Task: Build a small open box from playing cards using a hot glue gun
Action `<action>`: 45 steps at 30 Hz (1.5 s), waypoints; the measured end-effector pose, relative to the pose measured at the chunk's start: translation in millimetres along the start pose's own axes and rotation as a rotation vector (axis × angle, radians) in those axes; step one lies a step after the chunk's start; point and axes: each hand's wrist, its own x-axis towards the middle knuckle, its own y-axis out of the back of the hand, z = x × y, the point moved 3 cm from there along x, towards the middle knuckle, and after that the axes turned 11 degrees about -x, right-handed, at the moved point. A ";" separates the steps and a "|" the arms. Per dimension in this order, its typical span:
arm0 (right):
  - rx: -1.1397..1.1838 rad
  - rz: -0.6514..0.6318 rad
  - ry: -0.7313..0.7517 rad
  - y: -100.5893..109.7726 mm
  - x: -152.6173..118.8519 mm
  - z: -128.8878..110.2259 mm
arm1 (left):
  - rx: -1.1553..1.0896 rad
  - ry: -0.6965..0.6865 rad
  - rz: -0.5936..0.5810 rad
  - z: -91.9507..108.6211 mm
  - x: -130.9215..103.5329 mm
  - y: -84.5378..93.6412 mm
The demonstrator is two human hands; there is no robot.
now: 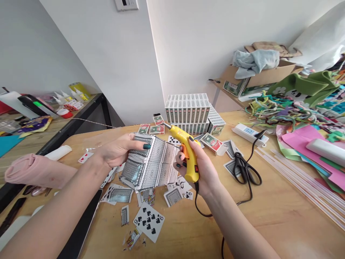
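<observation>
pinching the card piece (151, 162) between thumb and fingers of our left hand (120, 149), we hold it above the table (205, 233); our right hand (203, 163) wraps its fingers around the yellow glue gun (191, 158), the nozzle (166, 126) apart from the piece. as we judge it, several panels (166, 162) are already joined; loose cards (149, 222) and cut scraps (133, 238) lie unattached, and how many joins remain we cannot tell.

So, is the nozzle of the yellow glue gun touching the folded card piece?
Apart. In the head view, a visible gap lies between the nozzle of the yellow glue gun and the upper edge of the folded card piece.
</observation>
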 end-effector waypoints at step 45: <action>0.118 -0.037 0.003 0.9 -1.0 -5.2 | -0.098 -0.041 0.123 -1.4 10.9 2.8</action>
